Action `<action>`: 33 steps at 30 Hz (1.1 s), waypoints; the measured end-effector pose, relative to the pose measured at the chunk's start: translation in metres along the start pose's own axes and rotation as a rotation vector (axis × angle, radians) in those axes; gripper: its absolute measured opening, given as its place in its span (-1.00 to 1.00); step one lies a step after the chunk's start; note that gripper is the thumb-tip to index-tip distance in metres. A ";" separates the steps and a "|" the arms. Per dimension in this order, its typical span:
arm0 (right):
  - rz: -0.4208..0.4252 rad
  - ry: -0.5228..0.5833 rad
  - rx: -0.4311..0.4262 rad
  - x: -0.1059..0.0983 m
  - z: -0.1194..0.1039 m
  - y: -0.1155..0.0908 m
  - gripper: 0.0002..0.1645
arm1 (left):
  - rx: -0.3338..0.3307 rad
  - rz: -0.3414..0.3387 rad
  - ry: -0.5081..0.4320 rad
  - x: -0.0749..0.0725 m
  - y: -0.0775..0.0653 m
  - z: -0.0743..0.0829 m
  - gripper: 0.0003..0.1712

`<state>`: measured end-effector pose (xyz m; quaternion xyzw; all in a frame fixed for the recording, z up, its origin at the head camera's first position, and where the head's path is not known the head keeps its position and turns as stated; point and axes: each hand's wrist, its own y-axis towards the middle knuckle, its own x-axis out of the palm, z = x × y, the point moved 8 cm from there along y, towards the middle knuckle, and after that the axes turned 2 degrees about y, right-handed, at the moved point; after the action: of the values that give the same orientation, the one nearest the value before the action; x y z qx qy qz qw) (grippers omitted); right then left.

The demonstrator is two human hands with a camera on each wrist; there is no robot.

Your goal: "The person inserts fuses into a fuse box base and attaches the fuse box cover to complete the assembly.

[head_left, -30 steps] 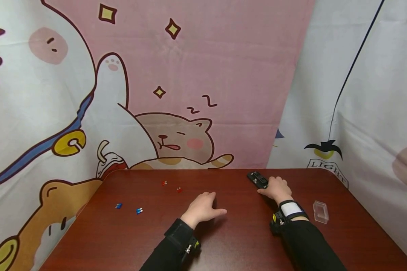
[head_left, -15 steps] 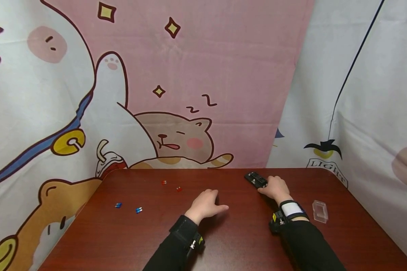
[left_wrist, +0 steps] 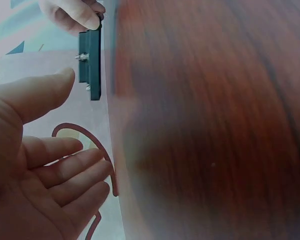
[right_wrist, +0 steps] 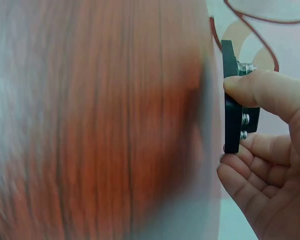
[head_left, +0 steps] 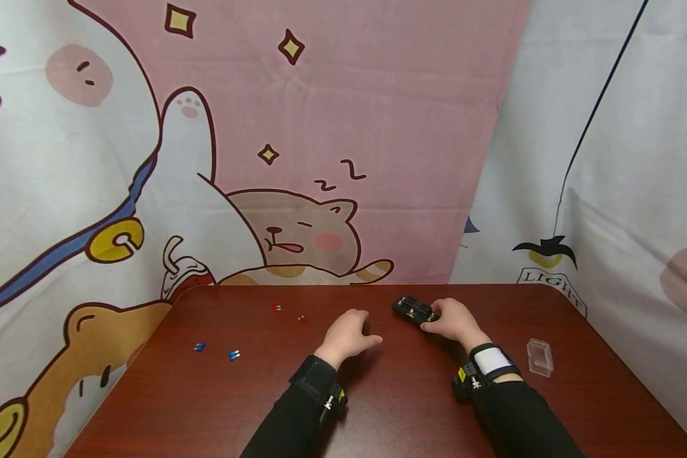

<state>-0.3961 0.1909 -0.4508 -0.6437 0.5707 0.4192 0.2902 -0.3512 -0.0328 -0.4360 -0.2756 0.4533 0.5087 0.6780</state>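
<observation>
My right hand (head_left: 455, 322) pinches a black fuse block (head_left: 411, 310) by its near right end, holding it close over the table toward the back. In the right wrist view the thumb lies on the flat underside of the fuse block (right_wrist: 233, 117), fingers on its far side; silver terminal screws stick out of it. My left hand (head_left: 343, 337) hovers to the left, thumb spread, fingers loosely bent, holding nothing. The left wrist view shows this bare palm (left_wrist: 45, 195) facing the fuse block (left_wrist: 95, 65), apart from it.
A clear plastic cover (head_left: 541, 357) lies on the brown table (head_left: 401, 413) at the right. Two small red blade fuses (head_left: 302, 319) lie at the back left, and two blue blade fuses (head_left: 235, 355) nearer and further left. A printed cloth (head_left: 378, 127) hangs behind.
My right hand has carried the fuse block leftward, turning it slightly. My left hand has moved a little forward and up. The fuses and clear cover have stayed put.
</observation>
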 end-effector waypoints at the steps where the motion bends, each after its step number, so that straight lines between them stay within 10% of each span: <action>1: 0.001 -0.003 -0.021 0.001 -0.004 0.000 -0.38 | -0.001 0.004 -0.003 -0.001 0.001 -0.001 -0.28; 33: -0.118 0.049 -0.335 0.025 -0.086 -0.023 -0.53 | 0.121 0.013 -0.022 -0.009 0.000 -0.011 -0.42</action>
<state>-0.3563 0.1098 -0.4334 -0.7254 0.4611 0.4748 0.1891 -0.3553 -0.0456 -0.4328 -0.2258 0.4776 0.4876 0.6951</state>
